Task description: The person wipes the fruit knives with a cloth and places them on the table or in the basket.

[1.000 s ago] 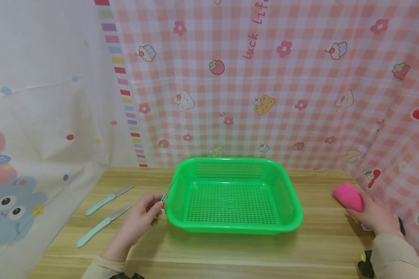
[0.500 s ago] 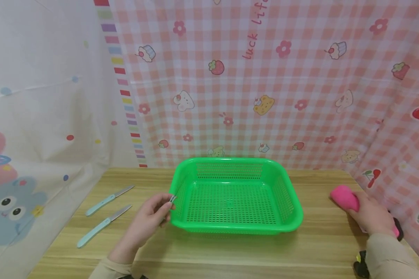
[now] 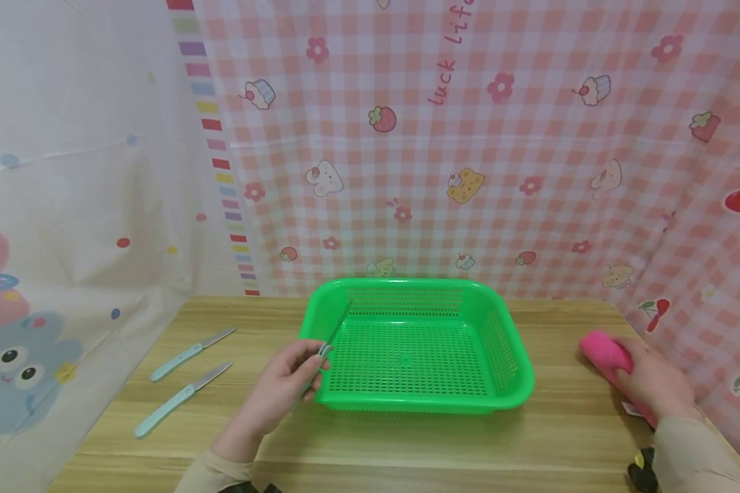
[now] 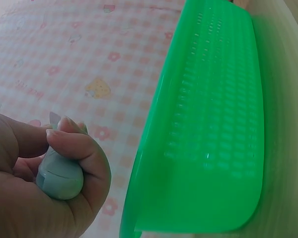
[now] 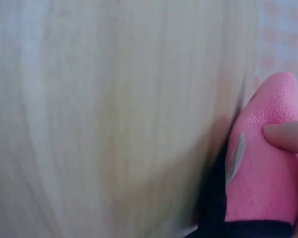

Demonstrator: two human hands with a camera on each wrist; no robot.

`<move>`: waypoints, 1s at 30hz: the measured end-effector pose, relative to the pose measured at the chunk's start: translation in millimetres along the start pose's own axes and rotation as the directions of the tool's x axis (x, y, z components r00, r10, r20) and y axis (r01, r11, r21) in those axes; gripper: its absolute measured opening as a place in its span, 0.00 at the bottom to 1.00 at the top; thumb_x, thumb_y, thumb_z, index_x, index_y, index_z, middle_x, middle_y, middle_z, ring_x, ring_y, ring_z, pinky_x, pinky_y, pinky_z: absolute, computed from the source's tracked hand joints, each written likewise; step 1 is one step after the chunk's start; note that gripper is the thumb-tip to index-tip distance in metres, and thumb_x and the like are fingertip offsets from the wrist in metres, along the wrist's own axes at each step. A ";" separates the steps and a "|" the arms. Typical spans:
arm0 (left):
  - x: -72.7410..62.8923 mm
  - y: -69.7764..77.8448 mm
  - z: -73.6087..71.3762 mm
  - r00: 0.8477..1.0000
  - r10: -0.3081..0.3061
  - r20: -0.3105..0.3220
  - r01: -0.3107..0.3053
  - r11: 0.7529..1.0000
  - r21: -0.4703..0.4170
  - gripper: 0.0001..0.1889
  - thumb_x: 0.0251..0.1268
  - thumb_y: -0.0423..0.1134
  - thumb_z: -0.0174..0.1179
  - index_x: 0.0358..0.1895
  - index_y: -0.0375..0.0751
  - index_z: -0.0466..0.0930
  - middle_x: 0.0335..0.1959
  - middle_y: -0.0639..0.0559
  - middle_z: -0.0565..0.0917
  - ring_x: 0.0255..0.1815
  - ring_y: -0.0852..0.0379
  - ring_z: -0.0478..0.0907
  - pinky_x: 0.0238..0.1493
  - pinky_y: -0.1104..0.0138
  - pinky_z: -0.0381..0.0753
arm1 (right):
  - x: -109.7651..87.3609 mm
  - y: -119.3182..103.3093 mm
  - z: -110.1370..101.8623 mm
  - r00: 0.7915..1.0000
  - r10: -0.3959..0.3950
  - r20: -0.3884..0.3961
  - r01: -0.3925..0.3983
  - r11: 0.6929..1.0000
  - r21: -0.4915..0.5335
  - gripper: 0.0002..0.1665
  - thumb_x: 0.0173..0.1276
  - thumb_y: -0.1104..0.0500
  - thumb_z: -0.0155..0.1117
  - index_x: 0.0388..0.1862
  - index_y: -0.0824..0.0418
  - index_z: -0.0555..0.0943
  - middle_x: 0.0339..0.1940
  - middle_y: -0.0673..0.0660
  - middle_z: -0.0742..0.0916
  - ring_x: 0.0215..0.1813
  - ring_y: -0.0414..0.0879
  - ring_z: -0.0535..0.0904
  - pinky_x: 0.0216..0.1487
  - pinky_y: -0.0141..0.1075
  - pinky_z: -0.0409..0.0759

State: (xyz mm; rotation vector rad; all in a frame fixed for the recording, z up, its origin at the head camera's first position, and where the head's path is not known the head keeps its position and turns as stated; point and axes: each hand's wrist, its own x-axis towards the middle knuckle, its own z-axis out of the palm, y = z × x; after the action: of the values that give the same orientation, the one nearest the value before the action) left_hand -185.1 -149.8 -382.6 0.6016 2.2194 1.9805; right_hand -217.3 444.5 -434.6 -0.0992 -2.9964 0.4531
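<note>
My left hand [image 3: 286, 376] grips a small knife by its pale blue handle [image 4: 59, 176], fingers curled round it. Its thin blade [image 3: 340, 320] points up and away over the left side of a green plastic basket [image 3: 524, 383]. In the left wrist view the blunt handle end faces the camera, with the basket wall just to the right. At the table's right end, my right hand [image 3: 660, 380] holds a fuzzy pink cloth [image 3: 604, 350], bunched up, with a small pale tag. Thumb on the pink fabric [image 5: 263, 173], I grip it in the right wrist view; the other fingers are mostly hidden.
Two more knives lie left on the wooden table [image 3: 358, 452]: an upper knife [image 3: 185, 359] and a lower knife [image 3: 173, 407], blades pointing away. A black object with yellow [image 3: 643, 469] shows beside the right sleeve. Patterned curtains [image 3: 432, 150] stand behind and at both sides.
My left hand has moved right with the knife, from beside the basket to over its left rim. The right hand has shifted slightly left and nearer with the pink cloth; more of it shows.
</note>
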 end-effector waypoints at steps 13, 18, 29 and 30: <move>9.9 5.3 15.7 1.000 -0.010 0.026 0.012 0.998 -0.056 0.17 0.79 0.34 0.48 0.60 0.22 0.68 0.40 0.42 0.76 0.28 0.60 0.71 0.27 0.74 0.73 | -3.5 -24.7 -12.2 0.971 -0.188 -0.149 0.198 0.979 0.057 0.33 0.62 0.63 0.68 0.65 0.69 0.68 0.50 0.77 0.79 0.43 0.68 0.77 0.37 0.60 0.75; 11.9 7.1 18.9 0.999 -0.026 0.041 0.030 0.996 -0.089 0.18 0.80 0.36 0.47 0.61 0.22 0.67 0.41 0.43 0.76 0.29 0.60 0.71 0.27 0.73 0.73 | -7.3 -45.0 -23.2 0.949 -0.225 -0.223 0.244 0.968 0.062 0.35 0.62 0.65 0.70 0.67 0.68 0.69 0.44 0.73 0.80 0.33 0.56 0.75 0.28 0.44 0.70; 19.5 12.9 28.2 0.998 -0.035 0.054 0.043 0.986 -0.159 0.17 0.81 0.37 0.46 0.61 0.27 0.70 0.42 0.43 0.76 0.29 0.60 0.72 0.27 0.73 0.73 | -29.3 -115.1 -51.7 0.851 -0.311 -0.423 0.371 0.926 0.066 0.36 0.59 0.69 0.71 0.68 0.62 0.72 0.52 0.70 0.79 0.44 0.60 0.72 0.31 0.49 0.69; 20.5 13.4 29.7 0.998 -0.025 0.060 0.035 0.985 -0.168 0.17 0.81 0.36 0.46 0.61 0.26 0.69 0.42 0.43 0.77 0.29 0.60 0.72 0.26 0.73 0.73 | -31.6 -121.8 -53.0 0.838 -0.321 -0.440 0.386 0.921 0.063 0.36 0.58 0.69 0.71 0.67 0.62 0.73 0.53 0.70 0.79 0.46 0.61 0.72 0.31 0.49 0.69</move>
State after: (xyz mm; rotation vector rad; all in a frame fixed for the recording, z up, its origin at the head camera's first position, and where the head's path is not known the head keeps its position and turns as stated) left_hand -190.9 -113.8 -370.2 0.5917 1.9904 2.0806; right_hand -185.5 341.3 -351.1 0.3273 -2.4644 0.5298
